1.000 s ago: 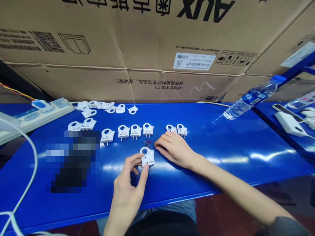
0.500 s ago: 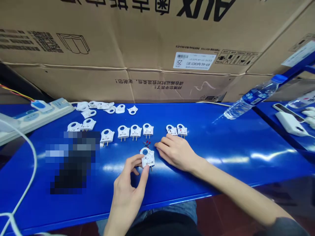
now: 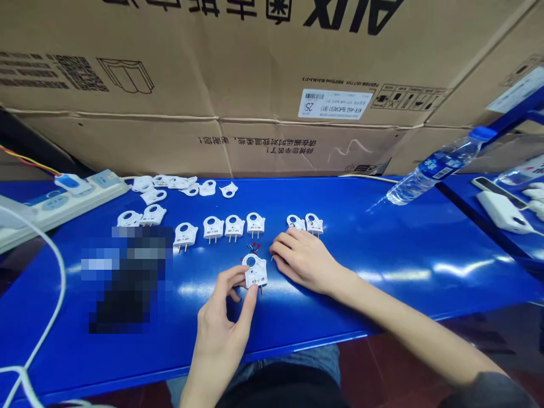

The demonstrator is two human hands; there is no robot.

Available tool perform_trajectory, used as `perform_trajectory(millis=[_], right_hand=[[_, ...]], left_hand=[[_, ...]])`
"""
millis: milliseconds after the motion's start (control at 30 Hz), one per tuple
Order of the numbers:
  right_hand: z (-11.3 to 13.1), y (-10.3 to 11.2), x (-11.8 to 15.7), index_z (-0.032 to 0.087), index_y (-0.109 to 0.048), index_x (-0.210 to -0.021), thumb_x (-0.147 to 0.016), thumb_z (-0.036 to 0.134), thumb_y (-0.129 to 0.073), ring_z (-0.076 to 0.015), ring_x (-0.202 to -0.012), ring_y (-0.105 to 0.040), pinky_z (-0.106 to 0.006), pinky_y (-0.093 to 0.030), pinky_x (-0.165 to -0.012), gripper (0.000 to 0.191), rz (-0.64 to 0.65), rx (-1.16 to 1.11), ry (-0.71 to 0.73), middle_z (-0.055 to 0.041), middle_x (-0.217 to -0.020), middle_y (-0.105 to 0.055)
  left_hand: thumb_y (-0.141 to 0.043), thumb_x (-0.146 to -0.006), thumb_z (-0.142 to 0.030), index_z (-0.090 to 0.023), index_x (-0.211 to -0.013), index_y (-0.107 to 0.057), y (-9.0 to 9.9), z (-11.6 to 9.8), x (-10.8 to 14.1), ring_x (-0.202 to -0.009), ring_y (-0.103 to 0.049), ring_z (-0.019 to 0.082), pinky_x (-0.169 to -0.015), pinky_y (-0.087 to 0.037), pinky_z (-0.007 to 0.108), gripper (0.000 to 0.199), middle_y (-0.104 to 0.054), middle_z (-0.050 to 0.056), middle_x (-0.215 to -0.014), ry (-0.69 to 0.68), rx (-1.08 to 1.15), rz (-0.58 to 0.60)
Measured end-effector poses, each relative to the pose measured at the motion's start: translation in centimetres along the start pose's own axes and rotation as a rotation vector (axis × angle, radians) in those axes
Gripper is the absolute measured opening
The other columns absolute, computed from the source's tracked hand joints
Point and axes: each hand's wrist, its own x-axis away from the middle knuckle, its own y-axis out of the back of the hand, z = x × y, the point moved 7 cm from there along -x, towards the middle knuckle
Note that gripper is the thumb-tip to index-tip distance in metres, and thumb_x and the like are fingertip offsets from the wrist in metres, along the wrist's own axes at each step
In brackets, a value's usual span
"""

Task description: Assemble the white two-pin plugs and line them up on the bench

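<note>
Between thumb and fingers, my left hand [image 3: 223,309] holds a white two-pin plug housing [image 3: 256,271] with a round hole at its top and metal pins pointing toward me. Just beyond it lies a small cluster of red-headed parts with thin leads [image 3: 254,247]. My right hand [image 3: 306,260] rests to the right of them with its fingers curled together. A thin, pale tip shows at its fingertips; what they pinch is too small to make out. Behind that hand stand two white housings [image 3: 314,223] with small red and dark bits inside.
More pinned housings [image 3: 234,226] form a row across the blue table [image 3: 382,323]. Loose white covers [image 3: 208,188] lie farther back. A power strip [image 3: 85,198] and white cable are on the left, a water bottle [image 3: 442,167] on the right. A large carton [image 3: 170,141] stands behind.
My right hand has shifted slightly to the right, away from the red-headed parts, and a thin tip now shows at its fingers. My left hand and its plug housing stay nearly still.
</note>
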Motion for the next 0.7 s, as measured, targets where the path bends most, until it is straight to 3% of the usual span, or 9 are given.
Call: perform_trajectory(millis=[133, 300, 400, 600, 700], right_hand=[[-0.3, 0.6, 0.0, 0.016, -0.067, -0.104, -0.104, 0.021, -0.049, -0.023, -0.089, -0.06, -0.036, -0.048, -0.078, 0.019, -0.052, -0.105, -0.089, -0.0086, -0.095, -0.07], [-1.1, 1.3, 0.4, 0.02, -0.069, -0.117, -0.105, 0.021, -0.05, -0.0214, -0.096, -0.067, -0.036, -0.055, -0.084, 0.022, -0.201, -0.369, -0.221, -0.0086, -0.107, -0.072], [-1.2, 1.6, 0.6, 0.022, -0.072, -0.111, -0.106, 0.024, -0.053, -0.02, -0.099, -0.07, -0.036, -0.057, -0.088, 0.019, -0.284, -0.515, -0.242, -0.0068, -0.108, -0.073], [-0.7, 1.7, 0.8, 0.022, -0.071, -0.105, -0.104, 0.031, -0.06, -0.0157, -0.086, -0.069, -0.027, -0.056, -0.067, 0.014, -0.327, -0.714, -0.303, -0.0035, -0.1, -0.075], [0.1, 1.4, 0.8, 0.022, -0.07, -0.102, -0.102, 0.03, -0.064, -0.0145, -0.081, -0.067, -0.026, -0.055, -0.066, 0.011, -0.327, -0.817, -0.287, -0.0023, -0.096, -0.074]], left_hand=[[-0.058, -0.096, -0.054, -0.027, -0.12, -0.063, -0.1, -0.2, -0.1, -0.079, -0.067, 0.019, -0.065, -0.055, 0.03, 0.037, -0.077, 0.006, -0.111, 0.002, 0.0, 0.017], [-0.057, -0.097, -0.053, -0.026, -0.123, -0.062, -0.2, -0.2, 0.0, -0.078, -0.064, 0.018, -0.064, -0.054, 0.029, 0.038, -0.077, 0.006, -0.108, -0.027, 0.004, 0.032], [-0.057, -0.097, -0.053, -0.027, -0.124, -0.061, -0.2, -0.2, 0.0, -0.077, -0.064, 0.018, -0.065, -0.054, 0.029, 0.038, -0.076, 0.004, -0.106, -0.028, 0.0, 0.033], [-0.058, -0.096, -0.053, -0.027, -0.124, -0.06, -0.2, -0.1, 0.0, -0.08, -0.065, 0.018, -0.074, -0.055, 0.032, 0.038, -0.077, 0.004, -0.108, -0.02, 0.01, 0.034], [-0.059, -0.096, -0.052, -0.028, -0.123, -0.061, -0.4, -0.2, -0.1, -0.084, -0.068, 0.019, -0.077, -0.055, 0.033, 0.036, -0.077, 0.004, -0.107, -0.025, 0.025, 0.067]])
